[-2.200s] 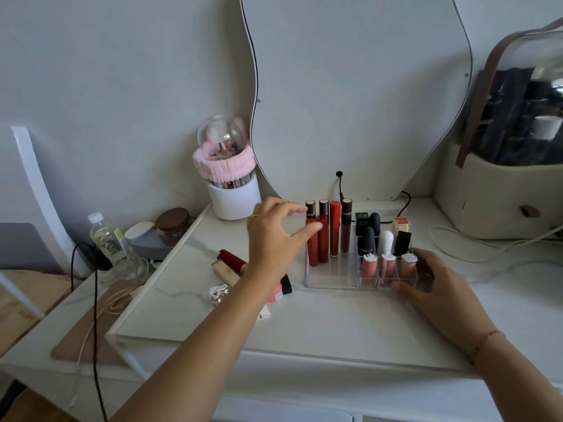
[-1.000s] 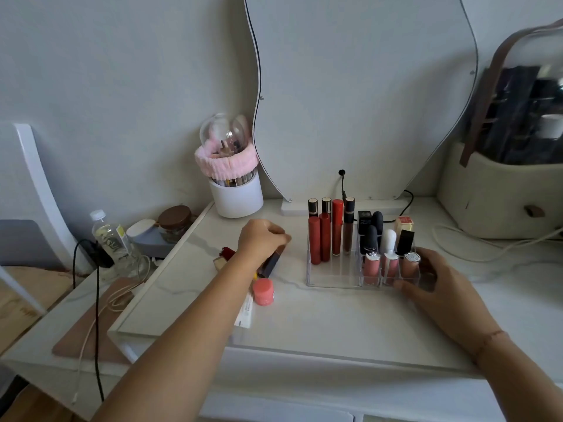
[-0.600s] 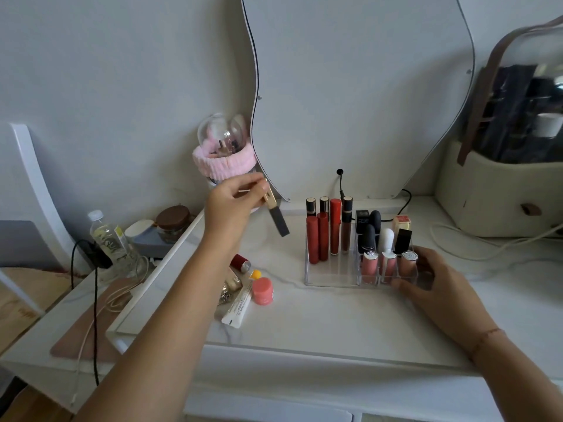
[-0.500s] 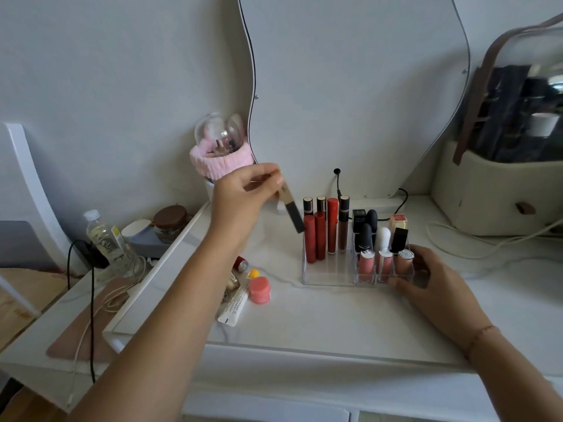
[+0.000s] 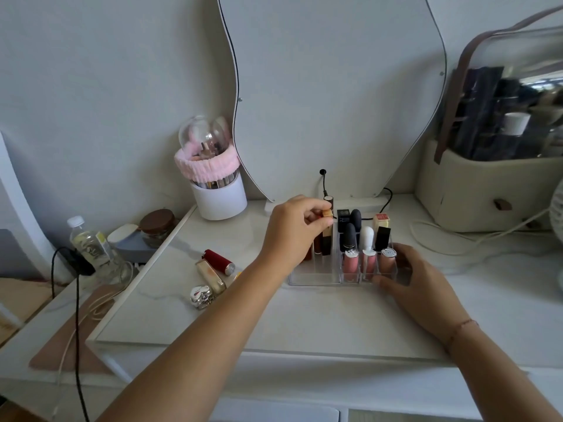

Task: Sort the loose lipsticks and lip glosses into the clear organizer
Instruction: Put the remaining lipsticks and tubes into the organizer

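The clear organizer (image 5: pixel 313 277) stands mid-table with several lip glosses and lipsticks upright in it. My left hand (image 5: pixel 294 231) pinches the gold cap of a dark lip gloss tube (image 5: pixel 327 236), which stands upright in the organizer's left section. Part of that section is hidden behind the hand. My right hand (image 5: pixel 416 280) rests against the organizer's right front corner, fingers on its wall. Loose on the table to the left lie a red lipstick (image 5: pixel 217 261), a gold lipstick (image 5: pixel 210 276) and a silver ornate piece (image 5: pixel 201 296).
A white brush cup with a pink headband (image 5: pixel 217 190) stands at the back left, under the mirror (image 5: pixel 335 86). A beige cosmetics case (image 5: pixel 487 190) fills the back right. A water bottle (image 5: pixel 91 245), a brown-lidded jar (image 5: pixel 157 225) and cables lie off the left edge.
My left hand picked a dark gold-capped tube off the table, carried it up and right, and now holds it upright in the organizer's left section. The right hand stayed on the organizer.
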